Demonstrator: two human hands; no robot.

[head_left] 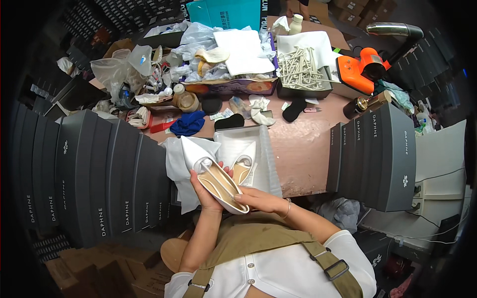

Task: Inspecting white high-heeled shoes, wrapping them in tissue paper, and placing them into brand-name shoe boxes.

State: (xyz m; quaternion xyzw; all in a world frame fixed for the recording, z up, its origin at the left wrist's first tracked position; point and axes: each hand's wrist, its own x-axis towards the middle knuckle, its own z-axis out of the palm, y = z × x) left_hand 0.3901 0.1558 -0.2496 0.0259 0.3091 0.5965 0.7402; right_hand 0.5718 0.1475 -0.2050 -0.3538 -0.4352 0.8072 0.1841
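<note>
A white pointed-toe shoe [192,152] with a beige insole is held up before me, toe pointing away and slightly left. My left hand [205,192] is wrapped round its side from below. My right hand [260,200] grips the heel end, its thumb inside the rim. A thin pale stick [217,175] runs inside the shoe from crumpled paper in the toe to near that thumb. The second white shoe [245,151] lies behind, in an open shoe box [264,138] lined with white tissue paper [174,158]; the held shoe and left fingers partly cover it.
Dark grey shoe boxes are stacked at left [89,164] and right [385,154]. Across the table stand a box of pale sticks [304,67], a carton of plastic bags [198,39], an orange tool [355,74], a jar [188,102] and a blue cloth [188,123].
</note>
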